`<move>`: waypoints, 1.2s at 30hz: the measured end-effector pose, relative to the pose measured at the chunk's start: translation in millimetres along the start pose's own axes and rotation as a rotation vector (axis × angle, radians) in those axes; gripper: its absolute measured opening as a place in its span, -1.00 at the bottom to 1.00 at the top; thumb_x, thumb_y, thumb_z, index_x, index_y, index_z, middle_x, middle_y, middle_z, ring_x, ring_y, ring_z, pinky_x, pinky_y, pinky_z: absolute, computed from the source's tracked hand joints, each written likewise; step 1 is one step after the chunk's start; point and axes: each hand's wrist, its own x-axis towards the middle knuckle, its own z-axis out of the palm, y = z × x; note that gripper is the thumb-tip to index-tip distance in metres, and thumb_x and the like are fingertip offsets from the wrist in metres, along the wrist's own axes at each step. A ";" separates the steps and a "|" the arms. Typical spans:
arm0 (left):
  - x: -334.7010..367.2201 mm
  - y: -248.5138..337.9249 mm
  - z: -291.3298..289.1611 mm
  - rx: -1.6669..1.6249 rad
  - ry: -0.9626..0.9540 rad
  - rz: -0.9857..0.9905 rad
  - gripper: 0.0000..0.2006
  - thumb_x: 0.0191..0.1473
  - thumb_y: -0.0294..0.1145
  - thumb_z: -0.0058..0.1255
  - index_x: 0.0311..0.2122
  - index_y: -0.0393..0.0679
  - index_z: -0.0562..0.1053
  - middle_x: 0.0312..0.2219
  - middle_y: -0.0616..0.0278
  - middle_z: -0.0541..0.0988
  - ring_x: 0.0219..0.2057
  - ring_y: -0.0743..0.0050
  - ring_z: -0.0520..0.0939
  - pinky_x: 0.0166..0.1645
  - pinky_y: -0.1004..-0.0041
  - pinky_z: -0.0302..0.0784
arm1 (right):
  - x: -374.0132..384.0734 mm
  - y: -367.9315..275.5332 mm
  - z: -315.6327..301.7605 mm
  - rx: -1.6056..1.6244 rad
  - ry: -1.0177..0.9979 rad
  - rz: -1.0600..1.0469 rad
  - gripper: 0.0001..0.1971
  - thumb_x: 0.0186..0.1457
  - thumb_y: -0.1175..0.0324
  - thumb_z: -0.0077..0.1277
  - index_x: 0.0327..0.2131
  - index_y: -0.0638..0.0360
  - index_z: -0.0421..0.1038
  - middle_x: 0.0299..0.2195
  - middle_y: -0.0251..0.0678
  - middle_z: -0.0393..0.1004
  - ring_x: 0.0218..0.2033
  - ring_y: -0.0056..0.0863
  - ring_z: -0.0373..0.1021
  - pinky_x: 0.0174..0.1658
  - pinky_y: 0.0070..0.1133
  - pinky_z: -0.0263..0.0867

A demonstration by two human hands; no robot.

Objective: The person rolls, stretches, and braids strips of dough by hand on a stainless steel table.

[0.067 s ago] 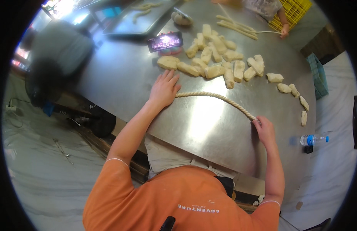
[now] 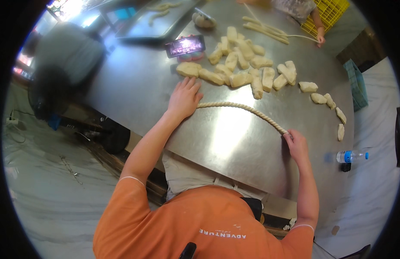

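A long twisted dough rope [image 2: 247, 107] arcs across the metal table between my two hands. My left hand [image 2: 184, 97] lies flat over its left end, with the fingers stretched out toward the dough pieces and the palm hiding the tip. At the right end, my right hand [image 2: 296, 144] pinches the rope between thumb and fingers. Beyond my hands lies a heap of pale dough pieces [image 2: 239, 79], cut into thick chunks. Several smaller dough pieces [image 2: 318, 99] trail off in a line to the right.
A lit phone [image 2: 185, 46] leans on a support past my left hand. Plain dough strands [image 2: 265, 31] lie at the far side, near another person's hand [image 2: 321, 40]. A water bottle [image 2: 352, 156] is at the right. A tray [image 2: 143, 30] stands far left; a yellow crate [image 2: 329, 15] stands far right.
The other person's hand at the far right has shifted slightly to the right with a dough strand. My own hands and the twisted rope look almost the same.
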 end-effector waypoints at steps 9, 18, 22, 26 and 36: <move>12.0 -7.0 0.2 -0.049 0.168 0.014 -0.69 0.25 -0.15 0.26 -0.02 -0.12 0.68 0.04 0.13 0.68 0.13 0.01 0.63 0.19 0.13 0.58 | 0.6 0.1 3.8 0.016 0.032 0.006 -0.73 0.39 0.17 0.14 -0.09 0.20 0.59 -0.21 0.04 0.64 -0.22 0.09 0.59 -0.17 -0.20 0.46; 37.6 -7.0 -4.5 0.042 0.050 -0.038 -0.78 0.29 -0.14 0.19 -0.14 -0.01 0.70 -0.20 0.20 0.69 -0.08 0.05 0.70 0.00 0.11 0.62 | 7.0 -17.2 -3.7 0.006 0.020 0.050 -0.72 0.39 0.16 0.13 -0.12 0.20 0.60 -0.28 0.03 0.63 -0.27 0.08 0.57 -0.22 -0.19 0.43; 28.6 -13.7 0.2 -0.084 0.104 0.020 -0.76 0.31 -0.13 0.16 -0.14 -0.03 0.71 -0.22 0.18 0.69 -0.08 0.05 0.70 0.00 0.11 0.61 | 6.0 -16.8 -2.7 0.021 0.024 0.029 -0.72 0.38 0.15 0.15 -0.13 0.19 0.60 -0.31 0.03 0.63 -0.29 0.07 0.58 -0.23 -0.19 0.43; 16.8 -12.5 -11.2 -0.272 -0.094 0.034 -0.75 0.30 -0.14 0.18 -0.12 -0.05 0.71 -0.20 0.17 0.67 -0.05 0.03 0.67 0.05 0.13 0.59 | 4.2 -12.6 1.0 0.009 0.024 0.029 -0.72 0.38 0.16 0.15 -0.10 0.19 0.60 -0.26 0.01 0.64 -0.27 0.05 0.58 -0.22 -0.22 0.46; -14.4 0.5 -26.0 -0.307 -0.100 0.129 -0.79 0.26 -0.31 0.26 -0.06 -0.12 0.68 -0.16 0.19 0.67 -0.07 0.05 0.65 0.08 0.20 0.58 | 31.2 -111.3 43.8 -0.113 0.258 -0.355 -0.68 0.20 0.36 0.27 0.02 0.14 0.61 0.03 -0.13 0.63 0.13 -0.06 0.49 0.20 -0.26 0.38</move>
